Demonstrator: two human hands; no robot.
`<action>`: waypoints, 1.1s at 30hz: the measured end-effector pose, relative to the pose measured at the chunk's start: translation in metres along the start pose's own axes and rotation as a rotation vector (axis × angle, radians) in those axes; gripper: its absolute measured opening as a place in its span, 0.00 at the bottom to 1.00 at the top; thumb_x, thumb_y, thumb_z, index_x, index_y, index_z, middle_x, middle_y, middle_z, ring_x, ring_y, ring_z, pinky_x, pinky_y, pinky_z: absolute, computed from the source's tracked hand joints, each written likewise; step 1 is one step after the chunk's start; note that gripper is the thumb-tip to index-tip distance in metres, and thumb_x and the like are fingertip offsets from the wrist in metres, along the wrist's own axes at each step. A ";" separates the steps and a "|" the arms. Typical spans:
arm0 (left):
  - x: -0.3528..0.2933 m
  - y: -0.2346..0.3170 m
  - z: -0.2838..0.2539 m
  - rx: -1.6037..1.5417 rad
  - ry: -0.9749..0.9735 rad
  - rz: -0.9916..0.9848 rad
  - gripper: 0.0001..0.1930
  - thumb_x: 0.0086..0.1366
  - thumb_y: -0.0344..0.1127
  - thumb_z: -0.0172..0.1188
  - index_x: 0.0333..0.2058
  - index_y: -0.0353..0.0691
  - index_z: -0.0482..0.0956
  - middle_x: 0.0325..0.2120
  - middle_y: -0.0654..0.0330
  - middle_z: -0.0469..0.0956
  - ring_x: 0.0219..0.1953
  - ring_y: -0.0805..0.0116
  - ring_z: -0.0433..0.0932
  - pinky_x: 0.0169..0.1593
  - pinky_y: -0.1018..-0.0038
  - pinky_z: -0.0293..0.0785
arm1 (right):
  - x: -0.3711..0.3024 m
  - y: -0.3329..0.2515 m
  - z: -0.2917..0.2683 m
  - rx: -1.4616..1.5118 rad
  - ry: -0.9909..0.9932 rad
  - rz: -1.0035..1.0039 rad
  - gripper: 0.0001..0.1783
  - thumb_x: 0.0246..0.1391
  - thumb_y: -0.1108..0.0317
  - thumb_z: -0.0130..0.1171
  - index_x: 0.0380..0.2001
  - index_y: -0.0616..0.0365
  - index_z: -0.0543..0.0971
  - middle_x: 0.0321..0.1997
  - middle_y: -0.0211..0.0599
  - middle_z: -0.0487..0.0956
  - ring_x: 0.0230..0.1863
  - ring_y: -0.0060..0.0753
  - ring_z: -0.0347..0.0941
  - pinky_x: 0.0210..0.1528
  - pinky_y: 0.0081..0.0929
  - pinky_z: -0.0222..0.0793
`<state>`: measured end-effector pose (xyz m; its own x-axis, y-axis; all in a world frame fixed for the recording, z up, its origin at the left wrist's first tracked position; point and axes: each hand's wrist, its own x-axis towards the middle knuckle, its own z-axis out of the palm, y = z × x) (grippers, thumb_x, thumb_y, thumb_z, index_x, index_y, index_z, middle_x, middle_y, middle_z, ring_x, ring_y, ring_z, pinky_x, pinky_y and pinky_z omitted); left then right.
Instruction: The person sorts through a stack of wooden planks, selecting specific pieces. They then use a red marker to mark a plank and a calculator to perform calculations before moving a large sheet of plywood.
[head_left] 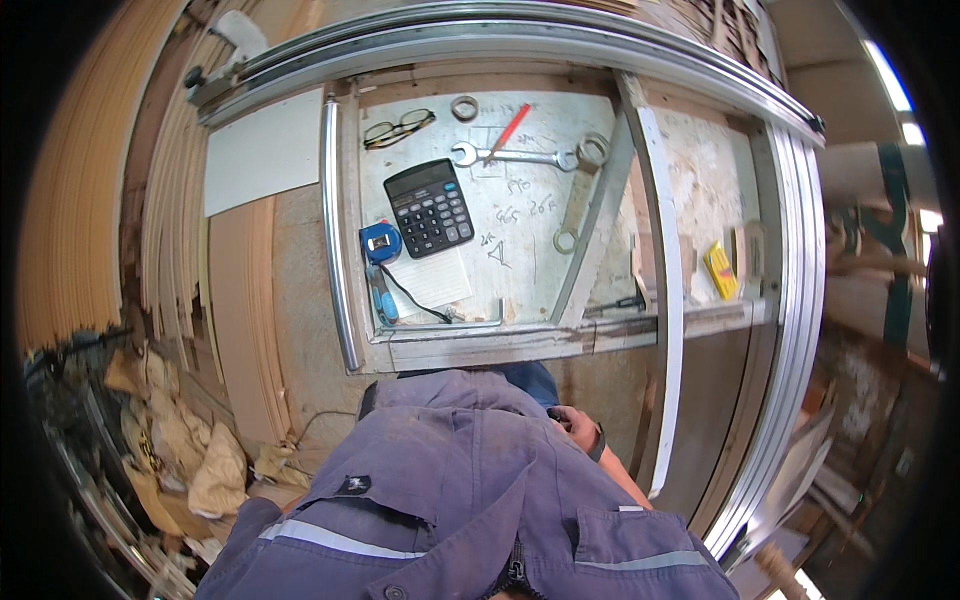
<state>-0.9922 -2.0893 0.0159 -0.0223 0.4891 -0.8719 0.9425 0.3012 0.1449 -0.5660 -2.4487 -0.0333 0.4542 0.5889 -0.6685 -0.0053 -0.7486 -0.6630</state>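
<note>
My right hand (pixel 578 428) is low by my right side, close against the work jacket. Its fingers look curled, and a small dark thing shows at them, too little of it to name. My left hand is out of sight. Beyond my body, a board marked with pencil bears a black calculator (pixel 428 207), a blue tape measure (pixel 380 241), a utility knife (pixel 381 296) and a lined paper pad (pixel 436 276). Farther back are glasses (pixel 399 128), a double-ended wrench (pixel 515 156), a red pencil (pixel 510 130) and a tape roll (pixel 464 108).
Metal rails (pixel 795 330) frame the board at the back and right. A white bar (pixel 664 300) crosses toward me on the right. Beside it lies a yellow packet (pixel 720 270). Long wooden strips (pixel 85 180) stand at left, with crumpled brown bags (pixel 215 470) below.
</note>
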 end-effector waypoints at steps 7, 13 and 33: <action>-0.080 -0.005 0.074 -0.089 0.050 -0.143 0.30 0.70 0.56 0.52 0.59 0.37 0.74 0.56 0.49 0.76 0.58 0.55 0.74 0.59 0.64 0.68 | 0.063 -0.125 -0.147 -0.189 -0.290 -0.128 0.16 0.59 0.63 0.61 0.47 0.61 0.82 0.34 0.49 0.83 0.35 0.41 0.82 0.40 0.34 0.76; -0.135 0.000 0.147 -0.199 0.052 -0.204 0.29 0.70 0.55 0.52 0.58 0.38 0.74 0.56 0.49 0.76 0.58 0.55 0.74 0.59 0.64 0.68 | 0.178 -0.220 -0.176 -0.471 -0.067 -0.489 0.12 0.58 0.65 0.61 0.43 0.58 0.81 0.42 0.48 0.81 0.43 0.52 0.79 0.45 0.40 0.74; -0.150 0.097 0.387 -0.716 -0.026 -0.126 0.27 0.70 0.54 0.52 0.57 0.39 0.76 0.55 0.49 0.77 0.57 0.54 0.75 0.58 0.63 0.70 | 0.387 -0.303 -0.129 -1.485 0.114 -0.982 0.19 0.66 0.60 0.50 0.57 0.51 0.77 0.59 0.36 0.77 0.61 0.49 0.69 0.62 0.47 0.64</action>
<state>-0.7679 -2.4505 -0.0205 -0.0999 0.3979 -0.9120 0.4834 0.8205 0.3051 -0.2737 -2.0329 -0.0473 -0.1504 0.9709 -0.1865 0.9790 0.1726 0.1087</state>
